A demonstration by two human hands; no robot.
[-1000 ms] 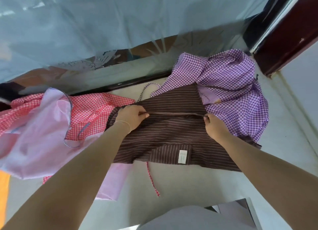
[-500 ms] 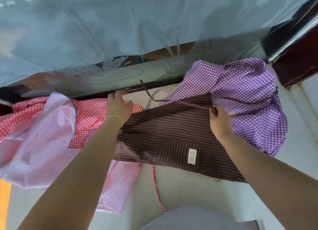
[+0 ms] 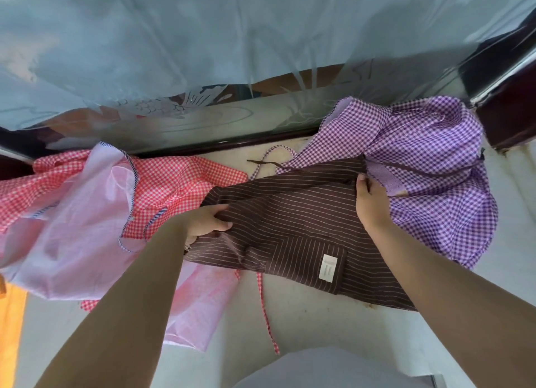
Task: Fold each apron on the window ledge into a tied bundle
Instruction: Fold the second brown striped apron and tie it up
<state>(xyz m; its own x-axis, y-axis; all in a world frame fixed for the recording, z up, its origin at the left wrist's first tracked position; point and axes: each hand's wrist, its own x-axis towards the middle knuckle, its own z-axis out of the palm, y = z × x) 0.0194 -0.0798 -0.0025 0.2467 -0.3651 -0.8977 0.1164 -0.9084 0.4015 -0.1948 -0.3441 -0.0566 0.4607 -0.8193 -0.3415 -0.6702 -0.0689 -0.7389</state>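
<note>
A brown striped apron (image 3: 293, 222) with a white label lies partly folded across the middle of the pale window ledge (image 3: 333, 323). My left hand (image 3: 207, 222) grips its left edge, fingers curled into the cloth. At the apron's upper right corner my right hand (image 3: 368, 202) pinches the fabric beside a thin brown strap (image 3: 420, 171) that runs over the purple gingham apron (image 3: 429, 161). The strap's other end lies loose near the glass. A red gingham apron (image 3: 179, 181) with a pale pink apron (image 3: 81, 219) over it lies on the left.
Frosted glass (image 3: 232, 54) with etched patterns rises behind the ledge. A dark wooden frame (image 3: 504, 112) closes the right corner. A red gingham tie (image 3: 268, 315) trails toward the ledge's front edge. Grey clothing (image 3: 333, 370) fills the bottom centre.
My left hand has come back from the far edge near the glass and taken hold of the brown apron's left side. The brown strap has dropped onto the ledge. The right hand stays at the upper right corner.
</note>
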